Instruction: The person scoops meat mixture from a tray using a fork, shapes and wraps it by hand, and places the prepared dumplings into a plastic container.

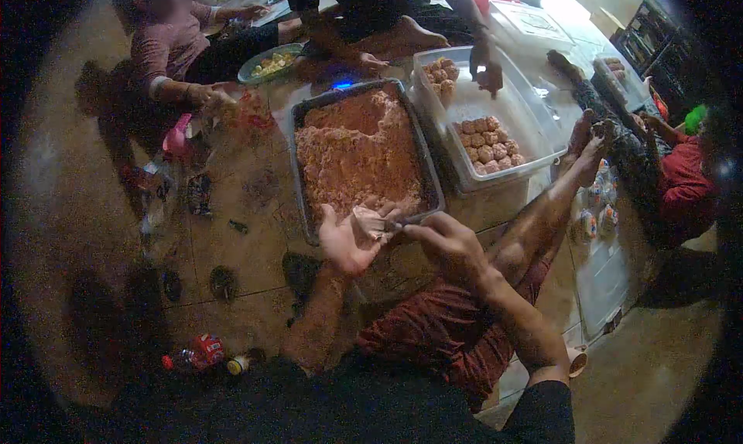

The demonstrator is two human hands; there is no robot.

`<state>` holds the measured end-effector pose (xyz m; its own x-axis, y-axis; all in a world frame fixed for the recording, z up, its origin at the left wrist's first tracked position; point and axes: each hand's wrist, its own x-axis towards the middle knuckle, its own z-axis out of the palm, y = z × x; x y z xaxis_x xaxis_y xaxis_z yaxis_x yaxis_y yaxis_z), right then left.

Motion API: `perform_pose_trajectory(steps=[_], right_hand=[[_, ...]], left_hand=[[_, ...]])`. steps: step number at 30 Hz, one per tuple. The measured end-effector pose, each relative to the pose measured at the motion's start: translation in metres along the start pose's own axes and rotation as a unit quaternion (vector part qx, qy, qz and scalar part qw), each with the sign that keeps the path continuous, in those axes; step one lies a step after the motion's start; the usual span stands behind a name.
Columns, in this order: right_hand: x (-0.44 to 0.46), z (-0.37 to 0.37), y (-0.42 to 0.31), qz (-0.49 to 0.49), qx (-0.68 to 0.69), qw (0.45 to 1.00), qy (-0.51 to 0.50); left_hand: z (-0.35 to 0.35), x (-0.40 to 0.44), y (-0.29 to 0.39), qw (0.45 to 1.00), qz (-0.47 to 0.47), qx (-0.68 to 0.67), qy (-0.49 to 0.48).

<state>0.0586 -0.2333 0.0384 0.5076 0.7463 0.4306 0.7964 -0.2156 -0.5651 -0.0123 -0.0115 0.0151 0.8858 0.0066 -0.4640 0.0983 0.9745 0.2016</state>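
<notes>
My left hand [348, 243] is palm up at the near edge of a dark rectangular tub. On its palm and fingers rests a pale dough wrapper [370, 221], cupped slightly. My right hand [453, 247] pinches a thin utensil [398, 227], perhaps a spoon, its tip at the wrapper's right side; its exact shape is too blurred to make out. Beyond both hands, the tub [430, 162] holds a large mass of reddish-brown crumbly mixture [348, 162], hollowed at the far end.
Right of the tub, a clear plastic bin [530, 127] holds rows of round brown balls [489, 144]; a co-worker's hand [487, 73] reaches over it. Other people sit around. A green bowl [271, 63] stands at the back left. A red-labelled bottle [193, 353] lies near left.
</notes>
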Motion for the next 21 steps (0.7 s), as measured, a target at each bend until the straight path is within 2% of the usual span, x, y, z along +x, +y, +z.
perform_pose_trajectory(steps=[1, 5, 7, 10, 17, 21], right_hand=[[-0.001, 0.002, -0.003, -0.026, -0.029, 0.999, -0.012], [-0.001, 0.007, -0.003, -0.089, -0.113, 0.989, 0.014], [0.001, 0.004, -0.005, -0.05, -0.113, 0.992, 0.034], [0.0, -0.002, -0.006, -0.006, -0.091, 0.996, 0.02], [-0.005, -0.001, 0.003, -0.003, -0.124, 0.99, 0.059], [-0.006, -0.002, 0.003, 0.027, -0.127, 0.99, 0.047]], left_hand=[[0.001, 0.0, -0.001, 0.999, 0.012, 0.0, 0.044], [-0.015, 0.01, -0.002, 1.0, 0.03, 0.009, 0.003], [-0.019, 0.013, -0.002, 0.998, 0.029, -0.009, -0.05], [-0.014, 0.011, -0.003, 0.997, 0.032, -0.001, -0.073], [-0.011, 0.012, -0.006, 0.996, 0.038, 0.01, -0.08], [-0.043, 0.029, -0.001, 0.986, 0.01, -0.031, -0.166]])
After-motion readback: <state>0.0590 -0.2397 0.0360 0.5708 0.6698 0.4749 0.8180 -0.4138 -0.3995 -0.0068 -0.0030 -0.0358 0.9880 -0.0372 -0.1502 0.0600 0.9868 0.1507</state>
